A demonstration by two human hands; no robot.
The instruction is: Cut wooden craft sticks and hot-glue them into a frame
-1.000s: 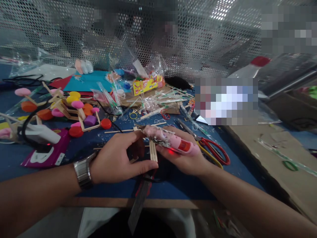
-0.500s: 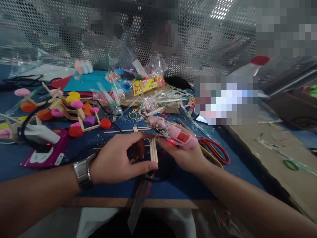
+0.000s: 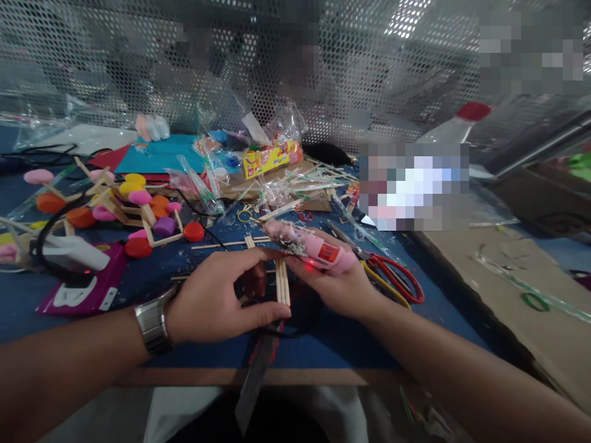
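Note:
My left hand (image 3: 212,295), with a metal watch on its wrist, pinches a short flat row of wooden sticks (image 3: 282,286) between thumb and fingers above the table's front edge. My right hand (image 3: 341,289) grips a pink hot glue gun (image 3: 321,251) with a lit red light. Its nozzle, crusted with dark residue, points to the far left, past the upper end of the sticks. The right fingertips are close to the sticks; whether they touch is hidden. Below lies a saw-like blade (image 3: 253,381), jutting over the table edge. Scissors (image 3: 392,277) with red and yellow handles lie beside my right hand.
Stick frames with colourful round pieces (image 3: 138,209) stand at the left, near a purple packet (image 3: 92,289). Behind are a yellow box (image 3: 268,160), plastic wrappers and loose sticks. Cardboard (image 3: 498,295) covers the right side, and a red-capped bottle (image 3: 462,123) stands farther back.
The glue gun and my right hand have shifted slightly left over the sticks. My left hand keeps its pinch on them. The whole view has drifted a little.

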